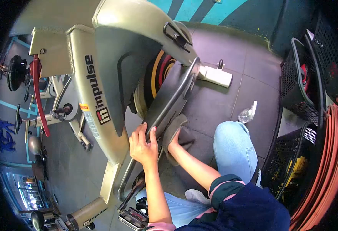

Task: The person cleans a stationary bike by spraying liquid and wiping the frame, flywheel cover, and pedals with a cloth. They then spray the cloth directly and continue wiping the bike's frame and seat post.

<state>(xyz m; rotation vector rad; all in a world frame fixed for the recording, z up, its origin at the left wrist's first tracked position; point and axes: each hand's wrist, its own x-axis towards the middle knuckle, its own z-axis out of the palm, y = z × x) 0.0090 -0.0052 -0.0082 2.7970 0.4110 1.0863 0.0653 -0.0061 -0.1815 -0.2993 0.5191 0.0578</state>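
A beige exercise bike stands in front of me, tilted in the view, with "impulse" lettering on its frame. My left hand rests on the edge of its long dark chain guard, fingers spread and partly bent over the rim. Against the guard's outer side, my right hand holds a grey cloth; the cloth hides most of its fingers. Behind the guard shows a wheel with yellow, red and black stripes. A pedal hangs below my left forearm.
A clear spray bottle is on the tiled floor beyond my bent knee. At the right stand black mesh baskets and a stack of orange mats. More exercise bikes are at the left.
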